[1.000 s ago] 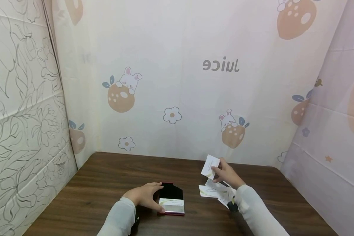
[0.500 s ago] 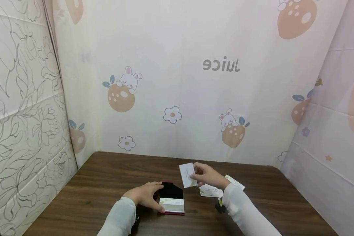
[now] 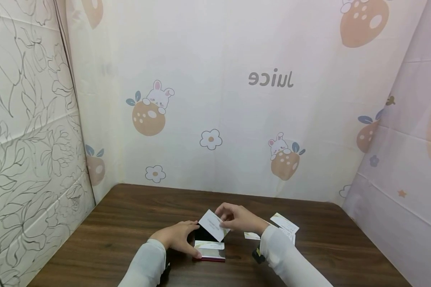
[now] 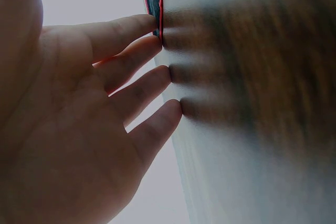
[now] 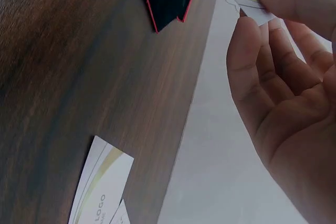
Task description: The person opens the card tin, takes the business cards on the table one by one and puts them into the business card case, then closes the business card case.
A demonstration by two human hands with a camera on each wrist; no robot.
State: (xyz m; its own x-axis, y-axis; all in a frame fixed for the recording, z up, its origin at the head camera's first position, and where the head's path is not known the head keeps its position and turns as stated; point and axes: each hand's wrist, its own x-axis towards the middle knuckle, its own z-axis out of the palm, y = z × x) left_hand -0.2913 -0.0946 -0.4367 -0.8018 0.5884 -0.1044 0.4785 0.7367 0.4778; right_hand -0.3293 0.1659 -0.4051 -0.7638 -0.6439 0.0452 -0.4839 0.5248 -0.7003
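A red-edged card case [image 3: 212,254] lies opened flat on the table, black inside, with a white card [image 3: 210,244] in its near half. My left hand [image 3: 177,239] rests at its left side, thumb at the near corner and index finger at the far part. In the left wrist view, the fingers [image 4: 149,80] are straight, tips on the tabletop and the case's red edge. Above the black part of the case, my right hand [image 3: 241,219] pinches a business card [image 3: 212,225] between thumb and finger. That card hangs tilted, its corner showing in the right wrist view.
More business cards [image 3: 285,224] lie overlapping on the table [image 3: 136,211] to the right, partly hidden by my right forearm. In the right wrist view, a card with a gold stripe [image 5: 107,177] tops them. A patterned curtain [image 3: 186,107] stands behind the table.
My right hand has carried the business card left from above the loose cards to over the case, turning it on the way. My left hand and the case have stayed put.
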